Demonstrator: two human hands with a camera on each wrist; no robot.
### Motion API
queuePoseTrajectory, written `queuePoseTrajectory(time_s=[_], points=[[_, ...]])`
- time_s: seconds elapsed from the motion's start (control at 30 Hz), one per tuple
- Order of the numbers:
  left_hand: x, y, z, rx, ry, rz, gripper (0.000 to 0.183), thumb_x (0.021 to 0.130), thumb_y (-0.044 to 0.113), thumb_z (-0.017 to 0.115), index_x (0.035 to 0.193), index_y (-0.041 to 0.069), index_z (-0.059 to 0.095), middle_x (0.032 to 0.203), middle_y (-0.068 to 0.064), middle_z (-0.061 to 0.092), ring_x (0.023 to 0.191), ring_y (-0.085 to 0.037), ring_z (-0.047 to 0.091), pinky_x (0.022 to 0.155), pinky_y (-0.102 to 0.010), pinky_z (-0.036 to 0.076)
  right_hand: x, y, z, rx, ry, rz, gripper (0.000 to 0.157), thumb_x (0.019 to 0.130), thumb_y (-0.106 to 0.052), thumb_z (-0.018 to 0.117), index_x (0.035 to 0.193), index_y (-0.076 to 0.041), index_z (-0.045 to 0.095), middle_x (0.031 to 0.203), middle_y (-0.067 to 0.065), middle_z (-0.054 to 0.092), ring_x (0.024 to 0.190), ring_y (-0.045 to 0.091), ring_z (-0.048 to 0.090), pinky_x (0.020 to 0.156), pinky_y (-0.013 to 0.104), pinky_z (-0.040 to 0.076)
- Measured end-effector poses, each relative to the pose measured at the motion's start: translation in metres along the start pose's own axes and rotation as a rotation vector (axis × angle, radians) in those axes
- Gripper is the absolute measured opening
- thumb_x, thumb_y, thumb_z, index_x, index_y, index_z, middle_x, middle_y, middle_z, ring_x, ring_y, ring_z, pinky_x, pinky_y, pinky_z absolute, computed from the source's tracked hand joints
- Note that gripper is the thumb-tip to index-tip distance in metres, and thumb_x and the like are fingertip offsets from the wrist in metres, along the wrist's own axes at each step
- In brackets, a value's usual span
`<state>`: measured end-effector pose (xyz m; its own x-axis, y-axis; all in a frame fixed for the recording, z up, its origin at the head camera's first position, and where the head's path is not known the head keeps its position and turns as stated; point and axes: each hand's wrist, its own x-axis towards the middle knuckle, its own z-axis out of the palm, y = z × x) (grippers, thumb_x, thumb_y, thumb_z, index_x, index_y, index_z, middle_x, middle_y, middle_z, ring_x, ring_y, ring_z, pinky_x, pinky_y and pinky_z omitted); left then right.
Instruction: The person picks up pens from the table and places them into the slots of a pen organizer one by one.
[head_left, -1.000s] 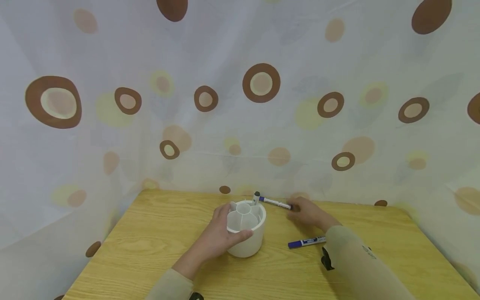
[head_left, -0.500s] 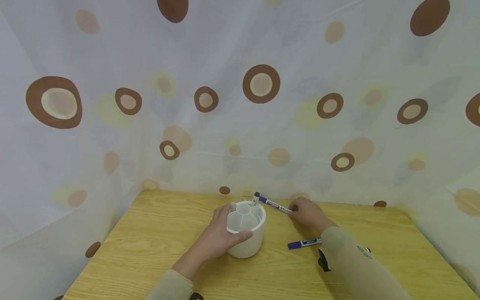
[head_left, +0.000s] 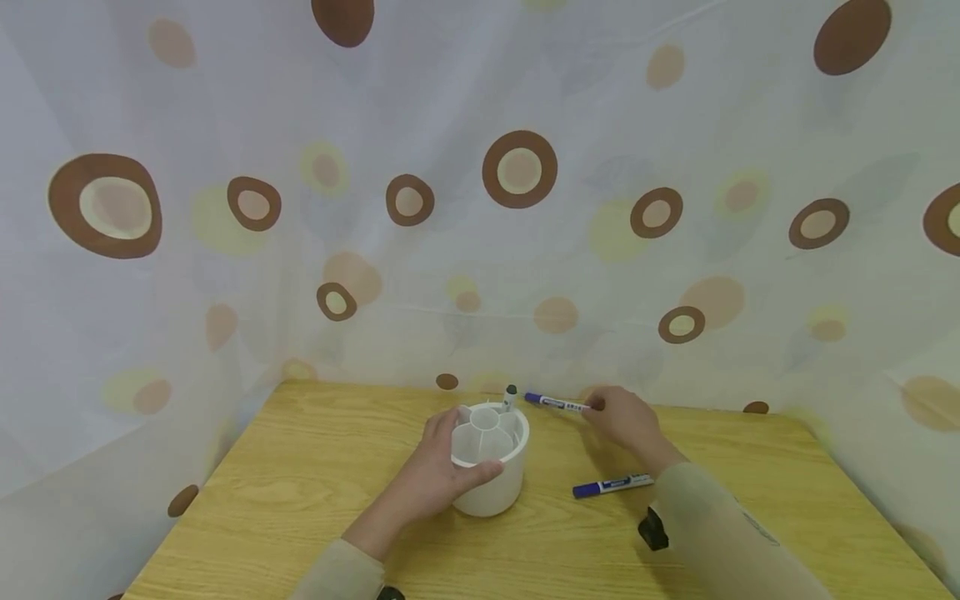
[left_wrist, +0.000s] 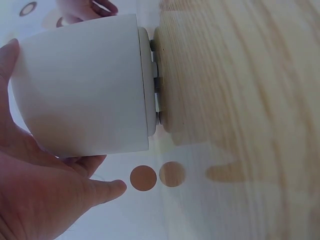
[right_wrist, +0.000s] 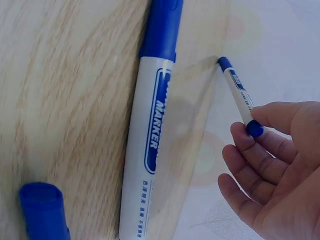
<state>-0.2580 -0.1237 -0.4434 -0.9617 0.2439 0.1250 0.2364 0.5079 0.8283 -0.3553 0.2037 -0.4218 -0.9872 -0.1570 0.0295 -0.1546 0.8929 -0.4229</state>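
Marker [head_left: 555, 403] is right of and beyond the white pen holder [head_left: 491, 493], long axis roughly left-right, blue cap [head_left: 533, 398] toward the holder; right hand [head_left: 624, 421] nearer. Right thumb and fingers pinched on its opposite end; left hand [head_left: 435, 475] has fingers curved round the holder. Cannot tell whether the cap clears the worktop [head_left: 315, 467].

The cup [head_left: 491, 492] is plain white; the far marker [head_left: 555, 403] and near marker [head_left: 613, 486], white and blue; the table [head_left: 300, 475], yellowish wood grain; the sheet [head_left: 450, 92], pale (with brown rings, peach and yellow spots).
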Motion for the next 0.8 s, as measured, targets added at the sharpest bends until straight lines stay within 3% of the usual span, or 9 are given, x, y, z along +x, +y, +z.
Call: queuePoseTrajectory(time_s=[0.3,0.8], points=[[-0.001,0.000,0.001,0.011,-0.012,-0.010,0.102,0.095,0.060,0.083,0.166,0.006,0.036,0.168,-0.022,0.034,0.135,-0.041,0.057,0.111,-0.063,0.051,-0.023,0.001,-0.007,0.126,0.125,-0.048,0.035,0.111,-0.026,0.062,0.130,0.001,0.074,0.124,0.019,0.076,0.110,0.040,0.071,0.094,0.062,0.056],[0.001,-0.002,0.001,0.001,-0.014,-0.020,0.103,0.095,0.061,0.083,0.167,0.007,0.034,0.168,-0.019,0.034,0.136,-0.039,0.056,0.113,-0.064,0.050,-0.055,-0.008,-0.016,0.369,0.212,-0.023,0.044,0.114,-0.039,0.062,0.139,-0.004,0.070,0.131,0.019,0.073,0.130,0.045,0.064,0.107,0.067,0.051]])
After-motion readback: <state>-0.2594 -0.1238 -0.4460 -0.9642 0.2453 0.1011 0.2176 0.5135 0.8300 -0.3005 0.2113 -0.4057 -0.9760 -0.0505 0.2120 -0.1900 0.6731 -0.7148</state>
